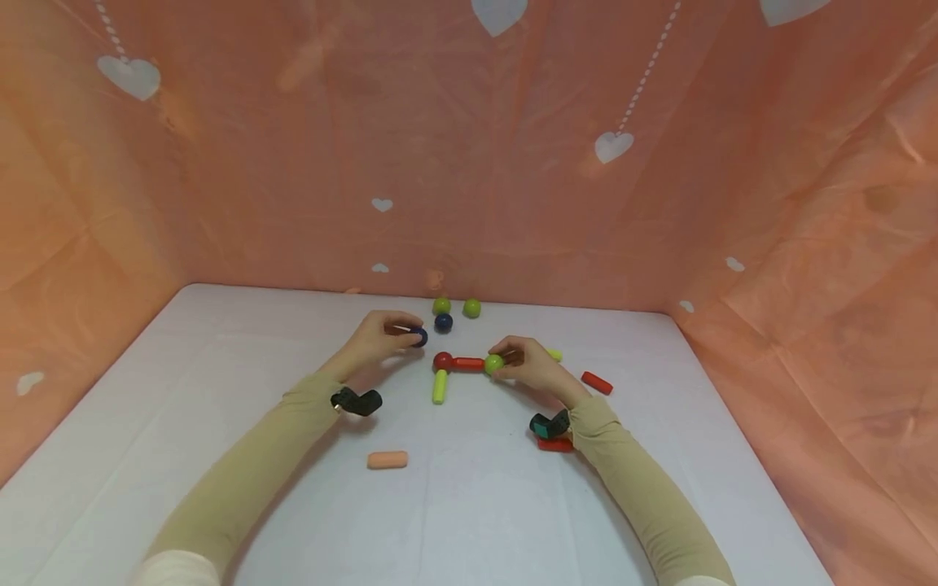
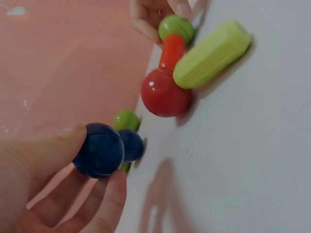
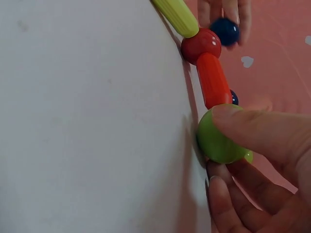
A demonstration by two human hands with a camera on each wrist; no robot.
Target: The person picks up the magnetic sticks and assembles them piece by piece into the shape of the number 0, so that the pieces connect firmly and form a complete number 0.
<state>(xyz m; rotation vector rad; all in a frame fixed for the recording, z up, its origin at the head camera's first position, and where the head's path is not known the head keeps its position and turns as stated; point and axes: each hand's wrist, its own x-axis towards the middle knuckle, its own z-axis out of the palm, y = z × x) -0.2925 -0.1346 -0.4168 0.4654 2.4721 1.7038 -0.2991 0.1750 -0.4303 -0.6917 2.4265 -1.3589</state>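
Note:
My left hand [image 1: 374, 339] pinches a dark blue ball [image 2: 98, 150] between thumb and fingertips, above the table and left of a red ball [image 1: 443, 362]. Joined to that red ball are a red rod [image 1: 469, 364], running right, and a yellow-green ribbed rod [image 1: 440, 387], pointing toward me. At the red rod's far end sits a green ball [image 3: 218, 136]. My right hand [image 1: 535, 366] grips this green ball, thumb on top and fingers beneath, as the right wrist view shows.
Behind the joined pieces lie two green balls, one on the left [image 1: 441, 306] and one on the right [image 1: 472, 308], plus another blue ball [image 1: 443, 323]. A peach rod [image 1: 387, 461] lies nearer me. Red rods lie beyond [image 1: 597, 382] and under [image 1: 554, 445] my right arm; a yellow-green rod [image 1: 554, 356] is partly hidden.

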